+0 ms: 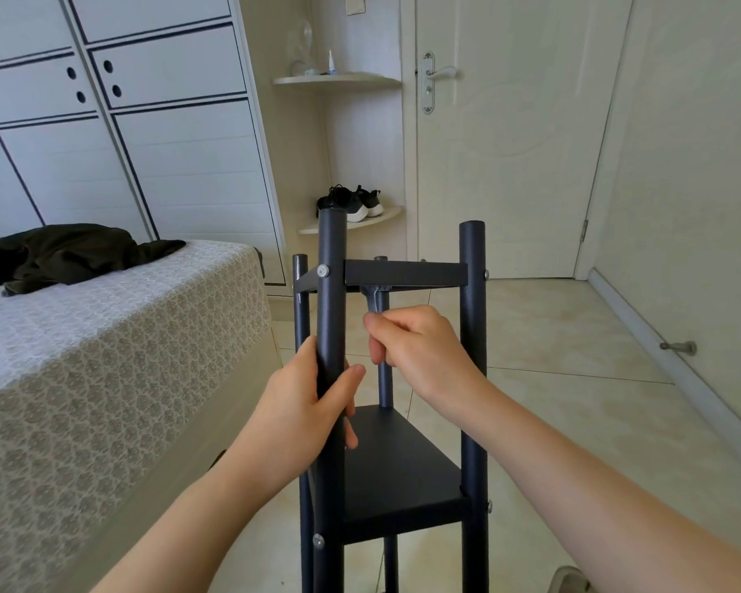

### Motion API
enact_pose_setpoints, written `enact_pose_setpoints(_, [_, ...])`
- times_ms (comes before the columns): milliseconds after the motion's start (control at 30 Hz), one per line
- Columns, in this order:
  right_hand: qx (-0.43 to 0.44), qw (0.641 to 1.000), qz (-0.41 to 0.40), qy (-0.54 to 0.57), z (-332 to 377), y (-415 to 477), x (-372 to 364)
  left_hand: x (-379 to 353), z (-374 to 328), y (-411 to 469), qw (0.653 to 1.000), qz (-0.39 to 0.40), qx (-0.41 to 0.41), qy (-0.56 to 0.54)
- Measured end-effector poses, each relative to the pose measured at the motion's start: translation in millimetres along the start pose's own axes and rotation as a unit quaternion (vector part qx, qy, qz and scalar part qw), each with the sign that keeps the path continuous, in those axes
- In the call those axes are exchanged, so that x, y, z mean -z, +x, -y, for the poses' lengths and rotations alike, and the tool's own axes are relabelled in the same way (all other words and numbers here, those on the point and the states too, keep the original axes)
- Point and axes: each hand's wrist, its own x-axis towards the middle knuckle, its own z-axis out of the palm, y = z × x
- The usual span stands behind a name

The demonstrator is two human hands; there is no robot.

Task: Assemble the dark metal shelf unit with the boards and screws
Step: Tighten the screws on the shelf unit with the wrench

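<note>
This is a bedroom in a home. A bed (103,336) with a patterned cover fills the left side, with dark clothing (69,254) lying on it. A white built-in wardrobe (146,143) stands behind the bed. Corner shelves (339,80) hold sneakers (351,203) and small bottles. A cream door (510,143) with a lever handle (439,72) stands shut above a tiled floor (552,336).
</note>
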Motion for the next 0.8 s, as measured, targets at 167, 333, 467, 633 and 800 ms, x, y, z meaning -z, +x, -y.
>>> enact_pose_setpoints(167, [0.016,1.0,-0.001,-0.015,0.0,3.4,-1.2,-1.0,-0.8,0.6,1.0,-0.002,0.0,0.001])
enact_pose_setpoints(333, [0.038,0.999,-0.005,-0.008,-1.2,6.8,-1.3,-0.9,0.8,1.6,1.0,-0.003,0.004,-0.001])
enact_pose_setpoints(467, [0.045,0.999,0.007,-0.015,-0.1,7.8,0.0,0.2,2.8,1.8,1.0,-0.006,0.003,-0.007])
enact_pose_setpoints(633, [0.065,0.998,0.015,-0.021,2.5,7.5,-1.7,1.9,3.6,1.6,1.0,-0.004,0.001,-0.004])
enact_pose_setpoints(800, [0.077,0.996,0.023,-0.035,-1.7,10.0,-5.5,3.6,3.4,1.5,1.0,0.0,0.004,-0.007])
